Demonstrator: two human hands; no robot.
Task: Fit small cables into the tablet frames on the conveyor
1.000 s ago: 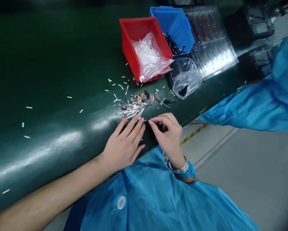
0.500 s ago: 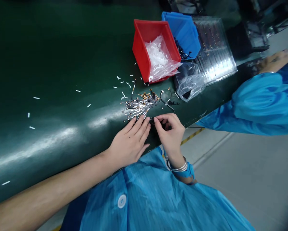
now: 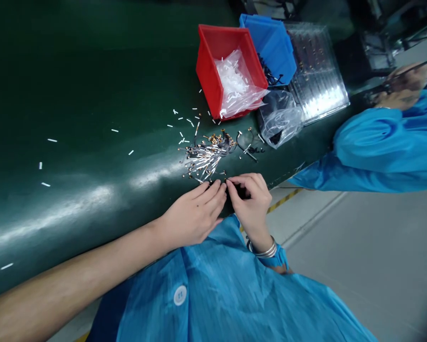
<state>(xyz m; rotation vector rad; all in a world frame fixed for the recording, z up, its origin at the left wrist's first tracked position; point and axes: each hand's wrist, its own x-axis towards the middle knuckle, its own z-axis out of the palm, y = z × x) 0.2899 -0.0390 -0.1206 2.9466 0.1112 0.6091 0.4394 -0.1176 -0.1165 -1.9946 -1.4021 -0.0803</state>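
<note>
My left hand [image 3: 197, 213] lies palm down at the near side of the green table, fingers stretched out side by side, thumb apart. Its fingertips rest on the surface close to my right fingertips. Thumb and forefinger of my right hand [image 3: 251, 197] are closed in a pinch; whatever they hold is too small and hidden to name. Just beyond both hands is a heap of small thin cables [image 3: 209, 154] with gold-coloured connector ends and white sleeves. A few loose cables [image 3: 248, 149] and small black bits lie to the right of the heap.
Behind the heap stands a red bin [image 3: 208, 76] holding a plastic bag of white tubes, beside a blue bin [image 3: 275, 45] with black parts. A clear bag [image 3: 282, 126] and clear tray [image 3: 323, 90] sit rightward. White pieces [image 3: 114, 130] are scattered about. A co-worker's sleeve [image 3: 387, 147] is at right.
My left fingers have drawn back from the heap towards the table edge, their tips now closer to my right fingertips. My right hand keeps its pinch. The co-worker's arm has shifted slightly left.
</note>
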